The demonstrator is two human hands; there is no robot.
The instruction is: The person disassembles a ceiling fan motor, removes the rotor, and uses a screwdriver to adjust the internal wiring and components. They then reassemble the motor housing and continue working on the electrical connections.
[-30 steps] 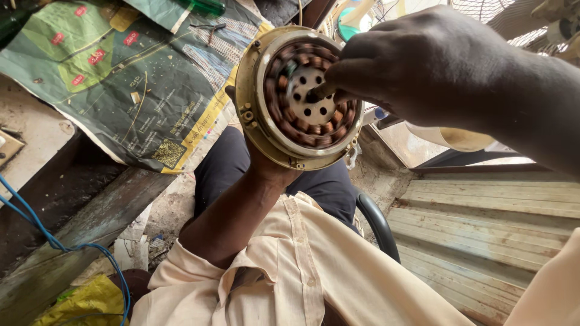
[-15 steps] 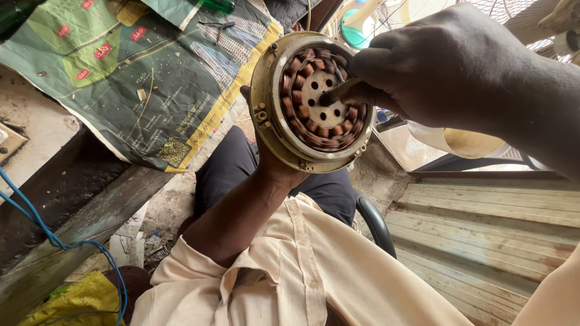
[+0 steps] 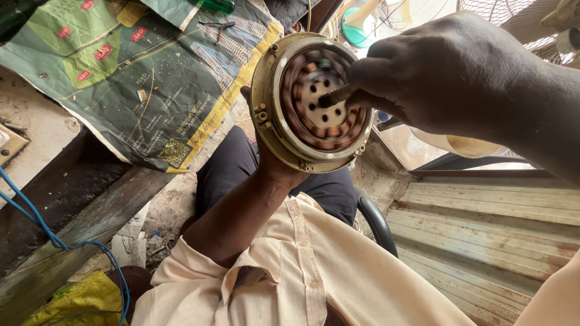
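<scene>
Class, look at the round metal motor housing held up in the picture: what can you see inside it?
Inside the motor housing: a ring of copper coils around a pale perforated disc. The right hand grips the centre shaft and hides the ring's right side.

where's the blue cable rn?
Head view, far left edge: the blue cable runs down over the dark wooden plank toward the yellow bag at bottom left, well apart from both hands and the round motor they hold.
</scene>
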